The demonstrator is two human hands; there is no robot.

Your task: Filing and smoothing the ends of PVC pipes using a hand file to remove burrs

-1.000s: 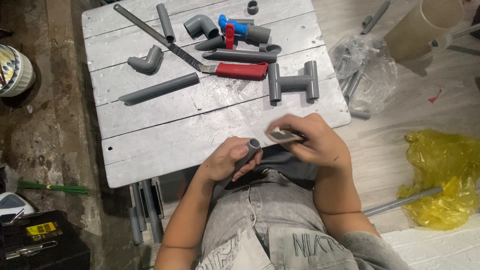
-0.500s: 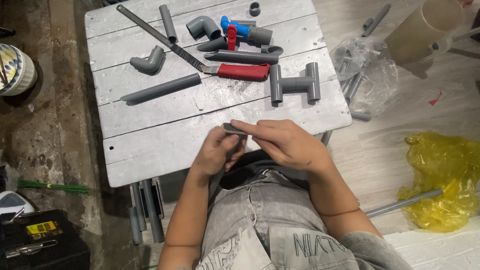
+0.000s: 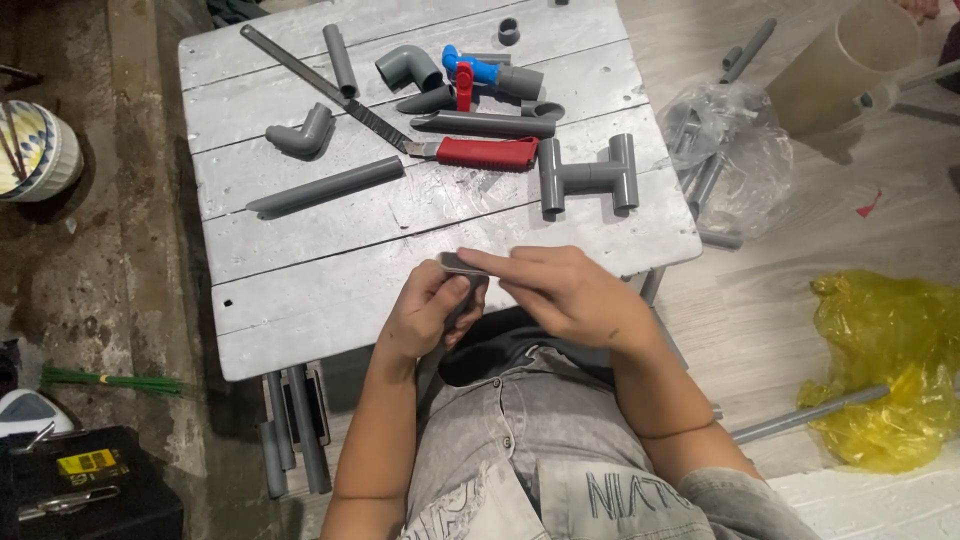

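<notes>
My left hand (image 3: 428, 312) is closed around a short grey pipe piece (image 3: 453, 264), held just above the near edge of the grey plank table (image 3: 300, 290). My right hand (image 3: 572, 293) reaches over from the right, and its fingers pinch the upper end of that same piece. Most of the piece is hidden by my fingers. Farther back on the table lie a saw with a red handle (image 3: 485, 153), a long grey pipe (image 3: 325, 187), a grey elbow (image 3: 300, 133), an H-shaped grey tee assembly (image 3: 588, 175) and a blue valve with a red lever (image 3: 468, 72).
A clear bag of pipe bits (image 3: 722, 150) and a wide beige pipe (image 3: 840, 65) lie on the floor at the right. A yellow bag (image 3: 890, 360) and a grey pipe (image 3: 810, 415) are at the near right. A bowl (image 3: 35, 150) and a black toolbox (image 3: 90, 490) sit at the left.
My hands were apart, the left holding the pipe piece near my lap. They have come together and moved up and left over the table's near edge.
</notes>
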